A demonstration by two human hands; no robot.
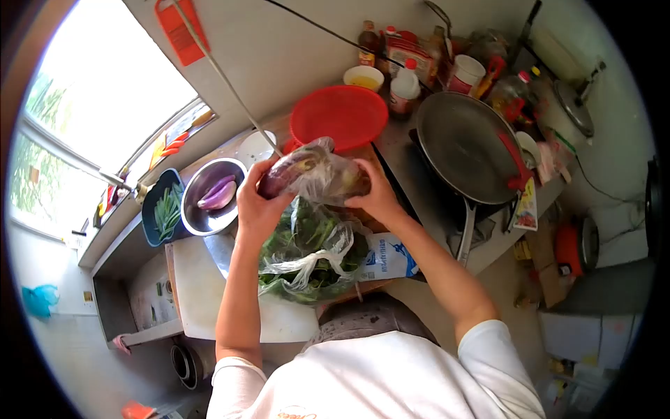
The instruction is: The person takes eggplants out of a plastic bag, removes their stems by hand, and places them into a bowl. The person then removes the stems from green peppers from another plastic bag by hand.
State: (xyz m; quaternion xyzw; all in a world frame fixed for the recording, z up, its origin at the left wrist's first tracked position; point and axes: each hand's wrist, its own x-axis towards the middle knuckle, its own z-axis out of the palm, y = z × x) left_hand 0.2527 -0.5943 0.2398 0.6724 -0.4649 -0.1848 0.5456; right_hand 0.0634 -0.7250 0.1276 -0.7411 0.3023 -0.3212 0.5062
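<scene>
Between my hands is a see-through plastic bag (317,174) with dark purple and brownish produce inside, its kind blurred by the film. My left hand (262,199) grips the bag's left end, fingers curled around a purple piece. At the right end, my right hand (377,195) is closed on the bag. Just below them, a second plastic bag of leafy greens (314,244) lies on the counter, its white handles gathered on top. Left of my left hand stands a steel bowl (192,209) holding purple eggplants (218,194).
A blue basket (148,209) of green beans and a white cutting board (202,293) are at left. Behind my hands lies a red basin (338,115). A frying pan (464,146) sits on the stove at right, its handle pointing toward me. Bottles and a white cup (466,75) crowd the back.
</scene>
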